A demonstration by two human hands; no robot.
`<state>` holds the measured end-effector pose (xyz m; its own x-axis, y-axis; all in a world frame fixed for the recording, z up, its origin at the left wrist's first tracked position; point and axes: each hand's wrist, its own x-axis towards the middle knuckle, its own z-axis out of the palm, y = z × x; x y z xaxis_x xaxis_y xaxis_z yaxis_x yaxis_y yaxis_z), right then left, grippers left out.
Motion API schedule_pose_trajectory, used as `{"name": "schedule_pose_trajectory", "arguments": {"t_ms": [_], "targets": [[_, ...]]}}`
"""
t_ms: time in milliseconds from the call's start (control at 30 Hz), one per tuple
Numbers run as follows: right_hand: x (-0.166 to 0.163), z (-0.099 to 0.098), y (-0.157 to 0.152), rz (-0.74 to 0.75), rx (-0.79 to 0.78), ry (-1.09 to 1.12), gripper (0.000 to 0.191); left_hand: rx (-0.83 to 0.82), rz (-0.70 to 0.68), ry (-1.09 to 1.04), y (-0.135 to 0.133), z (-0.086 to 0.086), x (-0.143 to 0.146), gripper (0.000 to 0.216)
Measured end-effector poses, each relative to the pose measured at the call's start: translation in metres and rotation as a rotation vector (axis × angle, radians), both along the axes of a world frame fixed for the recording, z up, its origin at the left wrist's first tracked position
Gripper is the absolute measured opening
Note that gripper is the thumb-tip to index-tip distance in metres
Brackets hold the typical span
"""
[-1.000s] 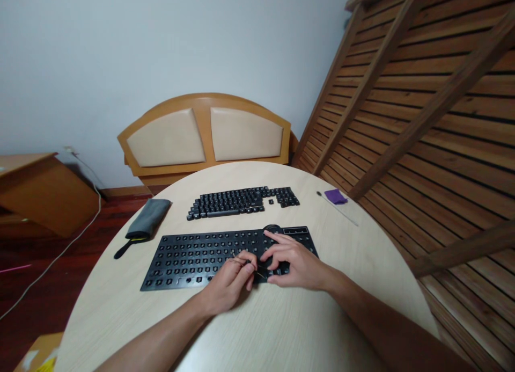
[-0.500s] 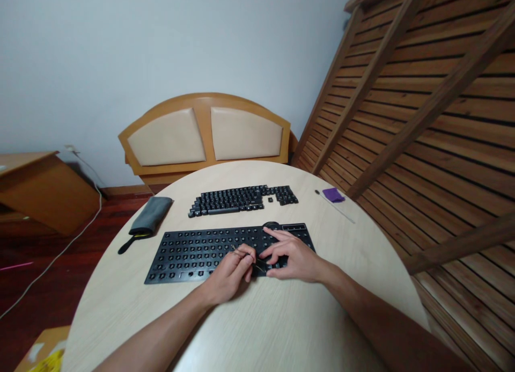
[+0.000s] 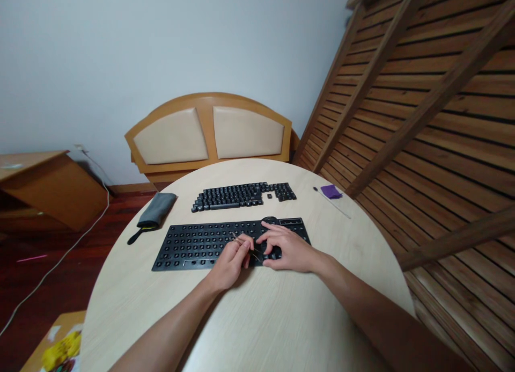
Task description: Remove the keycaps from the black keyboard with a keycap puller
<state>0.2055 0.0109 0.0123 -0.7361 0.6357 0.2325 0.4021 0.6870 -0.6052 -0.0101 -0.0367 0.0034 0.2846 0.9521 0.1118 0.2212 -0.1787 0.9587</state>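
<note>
A black keyboard frame [image 3: 193,246] with its keycaps off lies on the round pale wooden table [image 3: 257,318]. My left hand [image 3: 231,262] rests at the frame's front edge, fingers pinched on a thin wire tool [image 3: 241,242]. My right hand [image 3: 287,249] lies on the frame's right part, fingers curled and pressing down beside the wire tool. The removed keycaps [image 3: 241,195] are laid out in rows farther back on the table.
A grey cloth pouch [image 3: 157,210] with a black brush handle [image 3: 134,236] lies at the table's left edge. A purple pad [image 3: 331,191] and a thin stick [image 3: 332,203] lie at the right. Behind stand a wooden headboard [image 3: 209,133], a slatted bed frame [image 3: 422,119] and a low cabinet [image 3: 48,187].
The view has shifted so the table and keyboard sit a little higher and smaller. Both hands stay on the frame's right part, the left still pinching the wire tool.
</note>
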Motion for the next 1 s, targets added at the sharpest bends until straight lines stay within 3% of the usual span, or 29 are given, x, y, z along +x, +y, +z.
{"name": "schedule_pose_trajectory", "arguments": {"t_ms": [133, 400, 733, 1000], "targets": [[-0.001, 0.002, -0.003, -0.011, -0.034, -0.026, 0.013, 0.047, -0.009, 0.03, -0.003, -0.004, -0.003, 0.053], [0.003, -0.015, -0.002, -0.005, 0.01, 0.043, 0.016, 0.03, -0.058, 0.023, -0.004, -0.003, -0.004, 0.053], [0.004, -0.012, -0.002, -0.019, -0.022, 0.037, 0.018, 0.008, -0.068, -0.009, -0.004, -0.002, -0.004, 0.049], [0.006, -0.011, 0.001, -0.037, -0.168, 0.252, 0.018, 0.016, 0.053, -0.197, 0.001, -0.01, -0.006, 0.038]]}}
